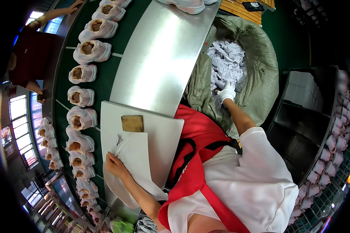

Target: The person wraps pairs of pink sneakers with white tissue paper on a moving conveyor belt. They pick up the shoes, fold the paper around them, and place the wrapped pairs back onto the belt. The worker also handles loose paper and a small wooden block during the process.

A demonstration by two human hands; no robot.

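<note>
My left hand (117, 166) is bare and closed, pinching the left edge of a white paper sheet (138, 155). The sheet lies on a stack of white sheets or board (165, 134), with a creased patch beside my fingertips. A brownish rectangular block (132, 123) rests at the sheet's upper edge. My right hand (227, 92), in a white glove, reaches down into a large grey-green woven sack (262, 58). It touches crumpled white paper (226, 58) heaped inside; its fingertips blend into the paper, so their grip is unclear.
A shiny metal table (151, 58) curves away ahead, with pale shoes (186, 4) at its far end. Left of it, a green conveyor (116, 44) carries a row of pale shoes (92, 51). A co-worker (35, 54) stands across it. A dark rack (307, 116) is at right.
</note>
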